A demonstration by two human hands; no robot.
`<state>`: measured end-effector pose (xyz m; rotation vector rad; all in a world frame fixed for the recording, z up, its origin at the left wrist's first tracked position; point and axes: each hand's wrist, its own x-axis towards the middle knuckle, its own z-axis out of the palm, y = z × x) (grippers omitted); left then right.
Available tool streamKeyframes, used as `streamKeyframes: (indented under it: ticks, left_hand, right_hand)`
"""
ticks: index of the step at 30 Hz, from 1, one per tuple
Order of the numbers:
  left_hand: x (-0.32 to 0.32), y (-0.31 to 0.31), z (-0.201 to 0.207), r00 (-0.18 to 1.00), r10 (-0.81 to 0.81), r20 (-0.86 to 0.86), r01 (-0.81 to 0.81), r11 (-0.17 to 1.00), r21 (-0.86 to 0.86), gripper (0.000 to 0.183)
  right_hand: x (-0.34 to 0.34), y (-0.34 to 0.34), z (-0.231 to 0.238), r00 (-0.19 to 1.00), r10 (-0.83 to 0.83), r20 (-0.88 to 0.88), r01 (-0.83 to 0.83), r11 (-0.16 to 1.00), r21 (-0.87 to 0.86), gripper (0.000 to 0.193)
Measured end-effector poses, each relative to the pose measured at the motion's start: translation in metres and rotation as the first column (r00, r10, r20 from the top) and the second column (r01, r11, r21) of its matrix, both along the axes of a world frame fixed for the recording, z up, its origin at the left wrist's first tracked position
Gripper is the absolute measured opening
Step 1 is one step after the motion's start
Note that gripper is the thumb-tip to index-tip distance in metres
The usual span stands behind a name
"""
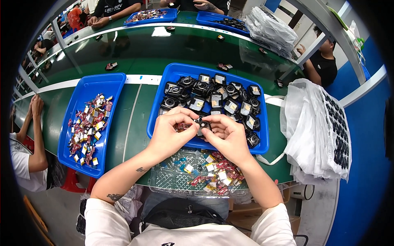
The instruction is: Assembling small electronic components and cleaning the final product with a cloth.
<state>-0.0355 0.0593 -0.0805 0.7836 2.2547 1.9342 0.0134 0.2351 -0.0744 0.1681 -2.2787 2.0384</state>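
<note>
My white shirt (180, 235) is closest; my left grip (174, 130) and right grip (227, 133), both closed, pinch a black casing (204, 124) over the blue tray (172, 74); uneven pressing could easily make it slip free.

Casings (216, 99) in tray (265, 131), sheets (305, 131) at right

Wears a white T-shirt (188, 238) with short, loose sleeves (104, 221) to either side of a black waist bag (176, 214), a small dark print (167, 244) on the near side of that bag, greyish-blue trousers (152, 202) just beyond it, and bears two dark tattoos (115, 197) on the left forearm (128, 176) out to its left.
</note>
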Motion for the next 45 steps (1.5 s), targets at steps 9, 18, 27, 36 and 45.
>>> streamKeyframes:
  ticks: [9, 18, 27, 36, 45]
  left_hand:
    - [0.004, 0.002, 0.002, 0.999, 0.045, 0.017, -0.044, 0.999, -0.019, 0.006]
    - [0.005, 0.003, 0.003, 0.999, 0.044, -0.028, -0.045, 0.998, -0.032, 0.007]
    - [0.006, 0.005, 0.000, 0.993, 0.094, -0.065, -0.095, 0.995, -0.004, 0.008]
    - [0.008, 0.005, 0.001, 0.997, 0.066, -0.024, -0.067, 0.998, -0.005, 0.010]
    - [0.005, 0.005, 0.000, 0.997, 0.008, -0.080, 0.004, 0.990, 0.140, 0.010]
  right_hand:
    - [0.001, -0.001, -0.001, 0.998, -0.036, -0.058, 0.038, 0.999, 0.039, 0.020]
    - [0.002, 0.000, 0.003, 0.999, -0.025, -0.037, 0.028, 0.997, 0.078, 0.018]
    - [0.001, -0.001, 0.000, 0.994, -0.059, -0.088, 0.065, 0.996, 0.065, 0.018]
    - [0.002, 0.000, 0.002, 0.995, -0.060, -0.084, 0.057, 0.998, -0.041, 0.014]
    - [0.001, 0.005, -0.001, 0.988, -0.110, -0.109, 0.098, 0.989, -0.108, 0.010]
